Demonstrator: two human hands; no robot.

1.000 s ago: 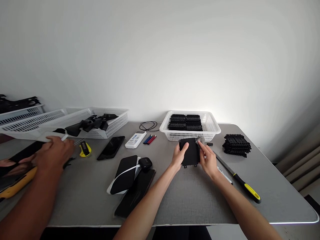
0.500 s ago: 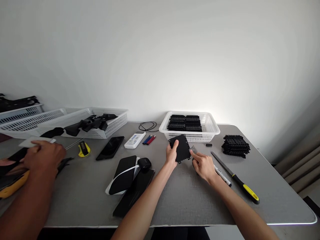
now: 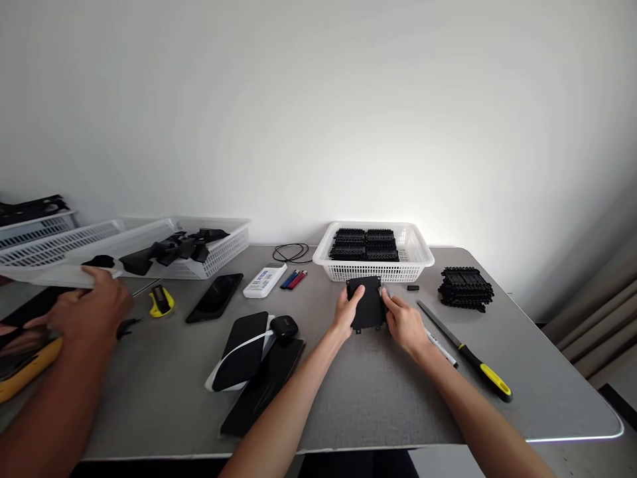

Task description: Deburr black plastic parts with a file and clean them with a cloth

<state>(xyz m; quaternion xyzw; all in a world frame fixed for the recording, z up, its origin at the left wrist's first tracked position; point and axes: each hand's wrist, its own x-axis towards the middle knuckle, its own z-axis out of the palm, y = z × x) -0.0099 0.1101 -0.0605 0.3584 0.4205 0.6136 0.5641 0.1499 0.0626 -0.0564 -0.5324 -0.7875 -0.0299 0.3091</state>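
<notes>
A flat black plate with small tabs along its edges is held up over the table, in front of a white basket. My left hand grips its left side, thumb on the face. At the plate's right edge is my right hand, its fingers closed at the upper right corner; a small greyish bit shows at the fingertips, too small to name. Similar black plates lie stacked in the basket. Another stack sits on the table to the right.
A file, marker and black cap lie right. Left are lighters, a white box, phone, yellow cutter, baskets and pouch. Another person's hand works far left.
The plate has turned more upright and shifted slightly right and down. My right hand has closed in on its edge; the grey piece beside it is now mostly hidden. The other person's white item has tilted.
</notes>
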